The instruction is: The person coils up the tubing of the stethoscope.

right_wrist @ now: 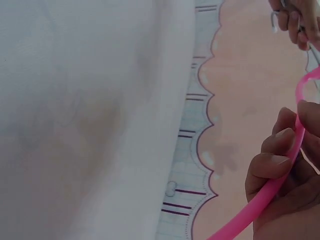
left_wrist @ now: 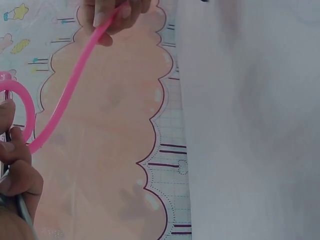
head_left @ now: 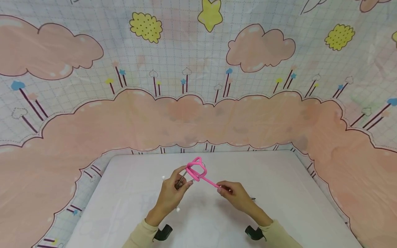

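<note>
Dressed in plain, pale beige cloth: a long left sleeve (head_left: 139,236) and a matching right sleeve (head_left: 281,236), cut to end near the wrists. Equipped with a black, stubby, bent left wrist camera (head_left: 163,233) and a similarly shaped black right wrist camera (head_left: 255,233). Bare-handed.

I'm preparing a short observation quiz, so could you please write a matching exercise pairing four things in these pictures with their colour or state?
Column one
1. left hand
2. right hand
3. tube
4. table

Column two
A. white
B. holds the single length leading away from the loops
C. holds a metal piece beside the loops
D. bright pink, partly looped

Right pairs: 1-C, 2-B, 3-D, 4-A
</note>
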A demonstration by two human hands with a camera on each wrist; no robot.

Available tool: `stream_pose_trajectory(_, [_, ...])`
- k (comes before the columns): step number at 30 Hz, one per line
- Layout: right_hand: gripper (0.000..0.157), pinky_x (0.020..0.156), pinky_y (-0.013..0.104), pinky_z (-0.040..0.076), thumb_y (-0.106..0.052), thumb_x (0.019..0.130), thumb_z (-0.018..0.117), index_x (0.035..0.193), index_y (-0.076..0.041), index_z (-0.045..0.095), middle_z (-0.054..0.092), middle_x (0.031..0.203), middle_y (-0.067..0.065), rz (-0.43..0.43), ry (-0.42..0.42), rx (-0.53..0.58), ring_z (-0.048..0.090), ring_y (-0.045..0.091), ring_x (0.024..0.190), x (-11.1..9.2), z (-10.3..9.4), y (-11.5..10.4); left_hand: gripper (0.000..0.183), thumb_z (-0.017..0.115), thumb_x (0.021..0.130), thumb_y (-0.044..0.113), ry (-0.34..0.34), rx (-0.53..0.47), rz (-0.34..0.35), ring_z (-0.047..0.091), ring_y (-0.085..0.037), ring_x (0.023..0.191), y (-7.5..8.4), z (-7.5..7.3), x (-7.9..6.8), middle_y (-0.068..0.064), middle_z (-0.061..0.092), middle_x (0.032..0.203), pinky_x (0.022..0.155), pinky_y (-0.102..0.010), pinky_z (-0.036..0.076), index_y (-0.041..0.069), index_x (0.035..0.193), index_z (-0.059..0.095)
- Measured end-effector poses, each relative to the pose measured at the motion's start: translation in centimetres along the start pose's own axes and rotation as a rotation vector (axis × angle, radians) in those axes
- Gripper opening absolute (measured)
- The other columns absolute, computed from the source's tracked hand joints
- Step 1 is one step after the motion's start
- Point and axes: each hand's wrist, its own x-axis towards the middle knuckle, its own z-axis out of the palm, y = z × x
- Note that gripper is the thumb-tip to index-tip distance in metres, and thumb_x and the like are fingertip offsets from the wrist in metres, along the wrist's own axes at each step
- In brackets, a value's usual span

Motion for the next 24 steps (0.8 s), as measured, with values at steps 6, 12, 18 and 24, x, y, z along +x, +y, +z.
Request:
stream_pose_trajectory(6, [0.018,0.052,0.016,0.037,-0.025,0.093,0.069,0.107,-0.014,0.072,0.062,0.077,-0.007,-0.048,-0.014,-0.052,0.043,0.001,0.062,-0.2,-0.5,-0.8,0.059,0.08,0.08,0.006,0.033,0.039,0.02,0.04,0.002,0.057,-0.5,-0.3,0.1,0.006,0.053,0.07,0.047,-0.017,0.037,0.01,0.132,0.054])
stream_pose_trajectory(12, [0.017,0.05,0.016,0.035,-0.026,0.093,0.069,0.104,-0.014,0.072,0.057,0.072,-0.01,-0.074,0.004,-0.1,0.04,-0.001,0.06,-0.4,-1.3,-1.2,0.057,0.079,0.081,0.007,0.046,0.055,0.017,0.04,0.002,0.057,-0.7,-0.5,0.3,0.006,0.053,0.07,0.047,-0.017,0.036,0.009,0.132,0.054])
stream_pose_trajectory(18, [0.015,0.051,0.017,0.036,-0.021,0.091,0.07,0.103,-0.013,0.072,0.053,0.07,-0.011,-0.125,0.025,-0.156,0.04,-0.001,0.061,-0.7,-1.8,-2.1,0.058,0.08,0.08,0.006,0.07,0.108,0.021,0.04,0.002,0.057,-1.1,-0.5,0.2,0.005,0.054,0.07,0.048,-0.017,0.038,0.007,0.133,0.054])
stream_pose_trajectory(24, [0.012,0.05,0.016,0.035,-0.022,0.091,0.071,0.101,-0.015,0.072,0.052,0.068,-0.014,-0.173,0.055,-0.215,0.039,-0.003,0.059,-1.1,-1.7,-3.0,0.059,0.08,0.08,0.006,0.107,0.159,0.004,0.038,0.002,0.057,-1.5,-0.7,0.2,0.005,0.054,0.069,0.047,-0.016,0.035,0.007,0.133,0.054])
